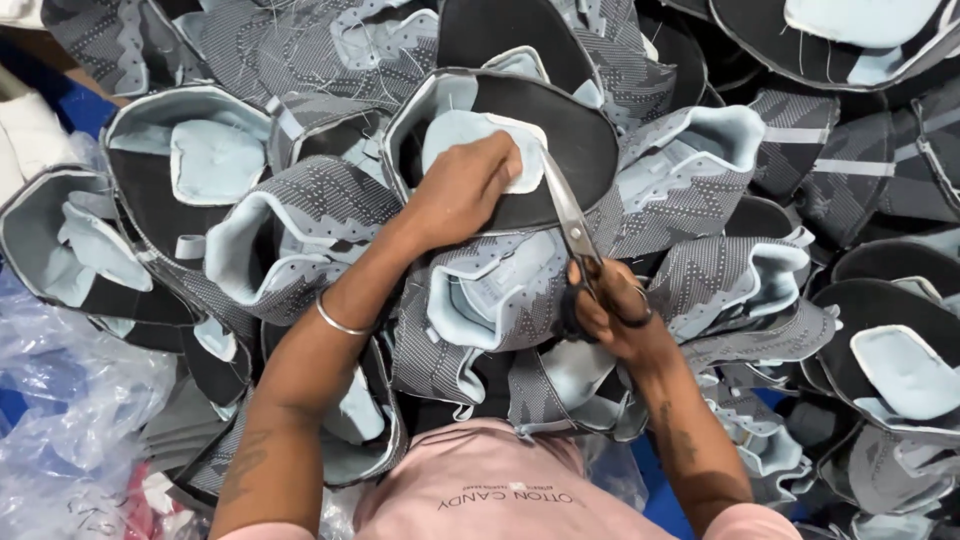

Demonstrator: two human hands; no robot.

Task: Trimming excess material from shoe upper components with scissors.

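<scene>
My left hand point(462, 188) presses down on a black and grey shoe upper point(560, 135) with a pale blue lining, holding its edge flat. My right hand point(612, 315) grips a pair of scissors point(568, 215) by the black handles. The metal blades point up and away, their tips right beside my left fingertips at the pale blue lining piece point(470, 130). The upper lies on top of a heap of similar uppers. A thin metal bangle point(338, 322) sits on my left wrist.
Several grey patterned shoe uppers point(300, 235) with pale blue linings are piled all around, filling the view. Crumpled clear plastic sheeting point(70, 410) lies at the lower left. My pink shirt point(500, 490) shows at the bottom.
</scene>
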